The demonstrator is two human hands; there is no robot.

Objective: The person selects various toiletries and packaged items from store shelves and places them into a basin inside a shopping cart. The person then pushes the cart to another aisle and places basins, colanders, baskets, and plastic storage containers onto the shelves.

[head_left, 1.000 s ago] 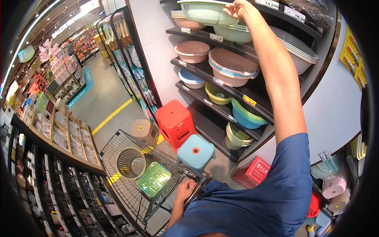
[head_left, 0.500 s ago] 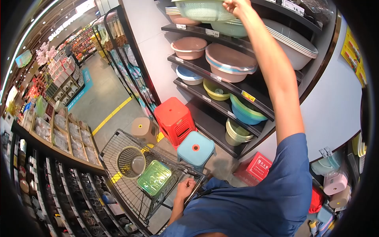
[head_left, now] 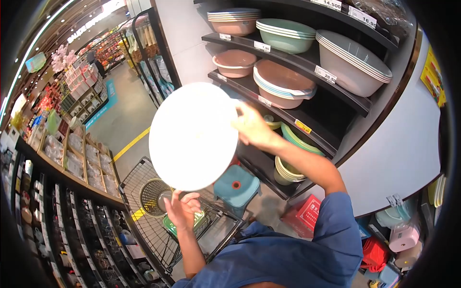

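Note:
A large round basin (head_left: 192,139), its face washed out to plain white by glare, is held up over the cart. My right hand (head_left: 252,125) is closed on its right rim, slightly blurred. Just below the lower edge, my left hand (head_left: 182,210) is raised with fingers apart, and I cannot tell whether its fingertips touch the basin. Under them is the shopping cart (head_left: 144,169), holding a round mesh basket (head_left: 150,198) and a green glossy container (head_left: 170,226) that my left hand and wrist partly cover.
Shelves at right hold stacked pink basins (head_left: 283,86), green basins (head_left: 287,36) and long grey tubs (head_left: 353,62). A blue stool (head_left: 236,186) stands beside the cart. A red box (head_left: 303,216) lies by the shelf foot. Dark racks (head_left: 72,235) run along the left.
My right hand has brought the pale green perforated basin down from the upper shelf to above the cart, where its face looks white. My left hand has risen from the cart handle, fingers spreading.

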